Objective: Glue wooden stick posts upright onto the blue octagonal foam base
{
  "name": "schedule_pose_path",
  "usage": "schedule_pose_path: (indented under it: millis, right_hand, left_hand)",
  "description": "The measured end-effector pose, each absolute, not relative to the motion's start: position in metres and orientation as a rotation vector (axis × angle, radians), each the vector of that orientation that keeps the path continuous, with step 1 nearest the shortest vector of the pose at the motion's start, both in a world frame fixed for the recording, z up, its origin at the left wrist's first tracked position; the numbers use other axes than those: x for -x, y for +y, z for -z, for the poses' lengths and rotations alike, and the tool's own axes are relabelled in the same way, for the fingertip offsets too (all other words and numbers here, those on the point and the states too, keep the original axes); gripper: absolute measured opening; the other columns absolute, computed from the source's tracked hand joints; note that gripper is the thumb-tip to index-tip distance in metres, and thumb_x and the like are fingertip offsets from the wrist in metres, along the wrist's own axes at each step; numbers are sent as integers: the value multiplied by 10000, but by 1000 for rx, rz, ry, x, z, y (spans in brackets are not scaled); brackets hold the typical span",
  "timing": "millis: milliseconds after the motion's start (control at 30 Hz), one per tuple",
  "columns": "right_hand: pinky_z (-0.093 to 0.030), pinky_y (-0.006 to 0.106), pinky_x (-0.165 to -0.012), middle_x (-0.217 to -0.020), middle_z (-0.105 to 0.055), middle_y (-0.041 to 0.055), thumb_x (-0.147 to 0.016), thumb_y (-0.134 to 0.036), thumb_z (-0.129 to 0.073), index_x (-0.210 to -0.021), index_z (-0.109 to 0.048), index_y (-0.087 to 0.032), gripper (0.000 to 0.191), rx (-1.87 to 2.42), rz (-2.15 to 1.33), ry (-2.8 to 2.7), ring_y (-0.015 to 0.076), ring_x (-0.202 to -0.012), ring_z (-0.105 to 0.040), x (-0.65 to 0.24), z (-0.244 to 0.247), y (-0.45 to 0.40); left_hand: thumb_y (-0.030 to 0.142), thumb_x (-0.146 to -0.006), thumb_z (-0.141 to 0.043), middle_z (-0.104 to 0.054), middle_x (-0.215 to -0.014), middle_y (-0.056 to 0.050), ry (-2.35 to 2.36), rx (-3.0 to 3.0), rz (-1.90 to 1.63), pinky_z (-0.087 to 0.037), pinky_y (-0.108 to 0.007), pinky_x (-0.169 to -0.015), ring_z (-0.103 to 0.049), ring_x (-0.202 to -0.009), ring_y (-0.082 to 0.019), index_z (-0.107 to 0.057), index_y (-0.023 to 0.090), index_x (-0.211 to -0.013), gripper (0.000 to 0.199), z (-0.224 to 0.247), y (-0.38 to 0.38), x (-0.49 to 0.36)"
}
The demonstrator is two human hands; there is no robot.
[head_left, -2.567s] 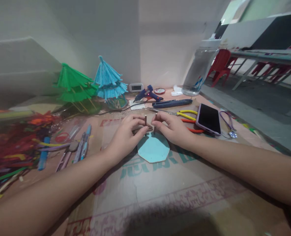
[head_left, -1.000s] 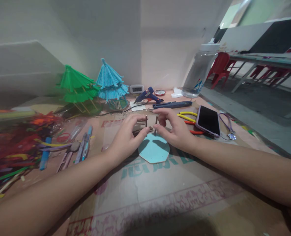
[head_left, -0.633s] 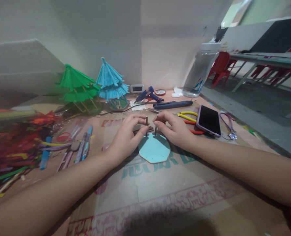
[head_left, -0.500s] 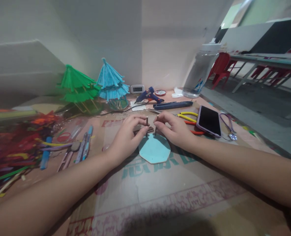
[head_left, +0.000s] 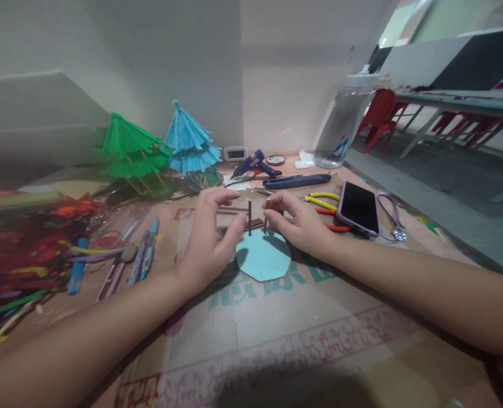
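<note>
A light-blue octagonal board (head_left: 264, 258) lies on the printed table cover. Two thin brown sticks stand upright at its far edge. My left hand (head_left: 211, 232) is open beside the left stick (head_left: 250, 217), thumb and fingers spread apart and clear of it. My right hand (head_left: 296, 221) pinches the right stick (head_left: 265, 218) near its top between thumb and forefinger; the fingers partly hide it. Behind the board lie several more brown sticks (head_left: 255, 223), partly covered by the hands.
Behind stand green (head_left: 132, 147) and blue (head_left: 192, 139) pipe-cleaner umbrella-like models, a glue gun (head_left: 255, 164) and a water bottle (head_left: 342, 122). Yellow-handled pliers (head_left: 322, 201) and a phone (head_left: 359, 208) lie at right. Pens (head_left: 150, 247) and colourful pipe cleaners (head_left: 17, 249) lie at left.
My left hand has let go of the left stick and drawn back to the left, its fingers spreading. The stick stays upright. My right hand keeps its pinch on the other stick.
</note>
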State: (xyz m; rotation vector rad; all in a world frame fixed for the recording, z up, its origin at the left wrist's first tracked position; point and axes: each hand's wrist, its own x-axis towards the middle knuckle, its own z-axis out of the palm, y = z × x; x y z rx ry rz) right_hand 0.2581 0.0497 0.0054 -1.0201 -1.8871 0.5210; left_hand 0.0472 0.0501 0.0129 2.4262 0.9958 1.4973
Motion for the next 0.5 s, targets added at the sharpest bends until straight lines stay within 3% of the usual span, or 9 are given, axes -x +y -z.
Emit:
schedule_pose_path:
  millis: [100, 167, 233, 367, 500]
  right_hand:
    - [-449, 295, -650, -761, -541, -25, -981, -334, -525, -1176, -477, -220, 231, 897, -528, -1876, 150, -680, -548, -260, -6, 48]
    - [-446, 310, -672, -768, -506, -24, -1012, -340, -475, -1245, -455, -225, 261, 859, -500, -1867, 156, -693, -526, -262, -5, 47]
    - [-443, 326, -700, -787, -491, -16, -1028, -334, -444, -1272, -452, -234, 263, 848, -475, -1846, 163, -719, -511, -262, -5, 47]
    - [-449, 342, -733, -834, -499, -2, -1031, -303, -434, -1286, -448, -240, 263, 825, -465, -1837, 171, -763, -512, -262, -3, 48]
    - [-472, 352, -741, -845, -510, 5, -1014, -281, -449, -1279, -456, -247, 267, 863, -441, -1846, 179, -773, -526, -260, -4, 48]
  left_hand:
    - [220, -967, -529, -634, -1010, -66, 765, -2847, -1232, -516, -371, -850, -607, -977, -216, -592, 210, -1056, 110, -27, 35, -45]
    - [226, -982, -496, -642, -851, -49, 600, -3069, -902, -506, -350, -703, -603, -796, -205, -636, 195, -969, 144, -29, 24, -46]
    - [224, -977, -494, -662, -832, -59, 580, -3156, -716, -500, -355, -643, -600, -729, -209, -667, 178, -977, 179, -23, 13, -45]
    - [244, -978, -525, -678, -1254, -136, 578, -3175, -664, -540, -454, -924, -628, -1137, -305, -658, 147, -1140, 231, -4, 0, -38]
    - [314, -998, -505, -660, -1324, -154, 660, -3058, -615, -521, -508, -1005, -620, -1211, -323, -636, 146, -1225, 312, 4, 0, -34]
